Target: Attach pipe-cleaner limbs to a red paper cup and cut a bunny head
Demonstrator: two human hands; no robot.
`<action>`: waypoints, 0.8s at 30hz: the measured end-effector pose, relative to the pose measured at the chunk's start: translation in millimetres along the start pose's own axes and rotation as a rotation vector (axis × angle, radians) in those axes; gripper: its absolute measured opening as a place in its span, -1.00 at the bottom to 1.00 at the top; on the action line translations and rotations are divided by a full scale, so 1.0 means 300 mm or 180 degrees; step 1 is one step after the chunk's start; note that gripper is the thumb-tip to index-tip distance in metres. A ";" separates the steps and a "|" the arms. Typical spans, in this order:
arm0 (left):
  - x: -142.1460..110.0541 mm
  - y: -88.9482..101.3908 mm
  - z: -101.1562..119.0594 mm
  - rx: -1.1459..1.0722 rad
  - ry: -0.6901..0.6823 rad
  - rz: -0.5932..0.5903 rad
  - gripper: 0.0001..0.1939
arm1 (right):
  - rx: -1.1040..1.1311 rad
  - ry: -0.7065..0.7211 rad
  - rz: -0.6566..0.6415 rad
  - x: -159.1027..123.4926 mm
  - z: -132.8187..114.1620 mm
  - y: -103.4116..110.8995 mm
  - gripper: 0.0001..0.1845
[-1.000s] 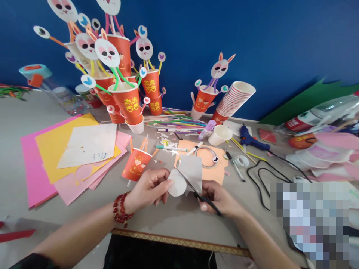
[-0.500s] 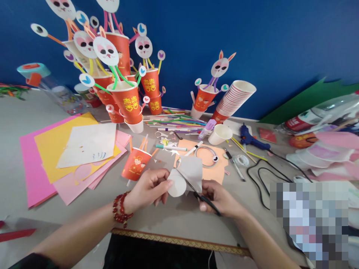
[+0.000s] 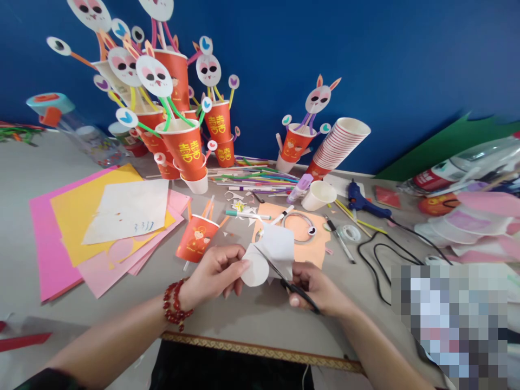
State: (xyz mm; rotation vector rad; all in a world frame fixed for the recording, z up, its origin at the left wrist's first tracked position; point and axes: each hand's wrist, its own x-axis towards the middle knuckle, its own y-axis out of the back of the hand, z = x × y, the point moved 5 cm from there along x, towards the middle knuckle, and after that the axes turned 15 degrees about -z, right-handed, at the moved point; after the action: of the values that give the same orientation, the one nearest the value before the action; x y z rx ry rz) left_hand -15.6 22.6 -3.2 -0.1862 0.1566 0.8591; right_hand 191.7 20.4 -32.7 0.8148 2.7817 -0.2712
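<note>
Between thumb and fingers, my left hand (image 3: 219,272) pinches white paper (image 3: 255,269) whose near part is cut to a rounded outline. My right hand (image 3: 317,290) is closed around the handles of black-handled scissors (image 3: 298,295). Their blades lie along the curved edge, between the rounded part and the rest of the white sheet (image 3: 280,244). Just beyond my left hand, a red paper cup (image 3: 197,238) with orange strips sticking out stands on the table. Under and behind the sheet lies orange paper (image 3: 311,252) with a headband-like ring (image 3: 298,226) on it.
Rabbit-faced paper cups (image 3: 184,146) stand stacked at the back left. Coloured sheets (image 3: 44,238) lie at left. Pipe cleaners (image 3: 252,176), a cup stack (image 3: 341,143), an upright white cup (image 3: 319,195), a blue glue gun (image 3: 368,203) with its cord, and a bottle (image 3: 450,162) line the back and right.
The rounded paper part has turned or shifted very slightly left in my left hand. Both hands and the scissors stay in nearly the same place.
</note>
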 end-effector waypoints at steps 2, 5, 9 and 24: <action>-0.001 -0.001 0.001 -0.0005 -0.0012 0.0005 -0.70 | 0.0011 -0.0002 0.0014 -0.001 0.004 0.001 -0.38; -0.003 -0.004 0.003 -0.0001 -0.0011 0.0004 -0.70 | 0.0009 -0.0028 0.0026 -0.001 0.004 0.001 -0.37; -0.002 -0.002 0.003 -0.0007 0.0002 0.0018 -0.70 | -0.0041 -0.0010 0.0057 0.000 -0.012 0.001 -0.36; -0.003 -0.002 0.011 -0.0010 0.0012 0.0051 -0.72 | -0.0073 0.0039 0.0043 0.000 -0.017 0.006 -0.38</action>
State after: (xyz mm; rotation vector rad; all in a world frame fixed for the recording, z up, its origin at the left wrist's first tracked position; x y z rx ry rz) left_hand -15.4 22.3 0.4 -0.1897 0.1606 0.8749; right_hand 191.9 23.0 -27.9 0.8321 2.7842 -0.2322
